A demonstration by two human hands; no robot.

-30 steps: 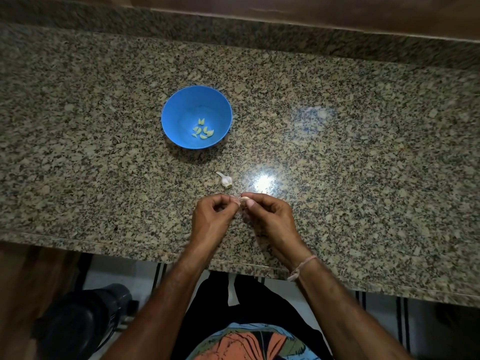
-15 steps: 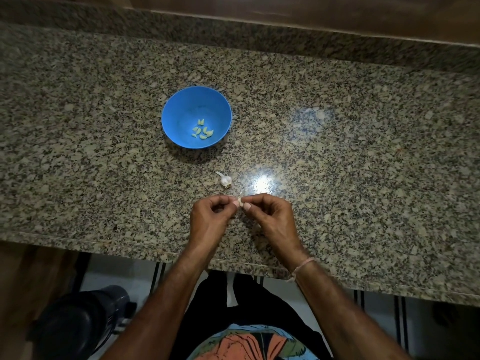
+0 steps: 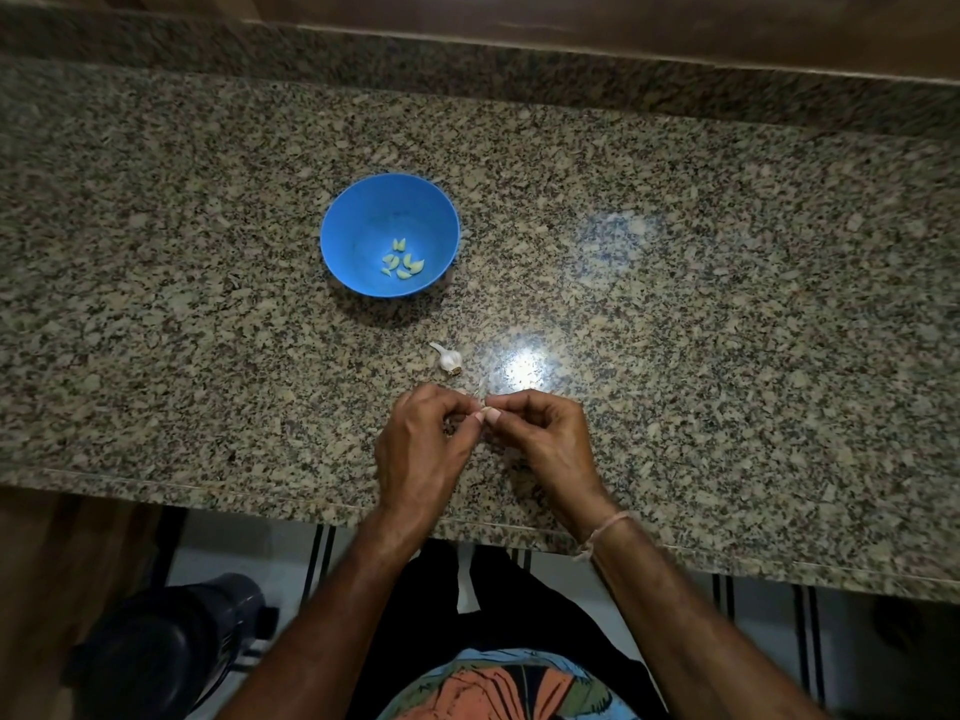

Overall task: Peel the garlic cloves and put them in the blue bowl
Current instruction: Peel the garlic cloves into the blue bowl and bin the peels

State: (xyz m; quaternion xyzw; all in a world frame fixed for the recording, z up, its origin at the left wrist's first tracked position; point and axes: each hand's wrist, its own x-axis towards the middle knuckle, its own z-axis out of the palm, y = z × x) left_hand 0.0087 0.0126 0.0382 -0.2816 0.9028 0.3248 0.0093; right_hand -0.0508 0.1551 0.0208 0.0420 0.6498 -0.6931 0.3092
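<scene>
We see a speckled granite tabletop (image 3: 727,304) filling most of the view, with a wooden surface behind its raised back edge. Below its near edge, at lower left, stands a dark round object (image 3: 156,652) that we cannot identify. The blue bowl (image 3: 353,220) sits on the tabletop left of centre, well beyond the hands. The left hand (image 3: 418,449) and right hand (image 3: 545,439) meet just above the tabletop near its front edge, fingers curled and thumb tips together, both pinching one small garlic clove (image 3: 484,405) between them. We note a thin thread (image 3: 605,530) tied round the right wrist. Between the bowl and the hands, nearer the hands, lies a small white garlic head (image 3: 449,359) on its side. Several pale peeled cloves (image 3: 402,262) lie clustered in the bottom of the bowl.
</scene>
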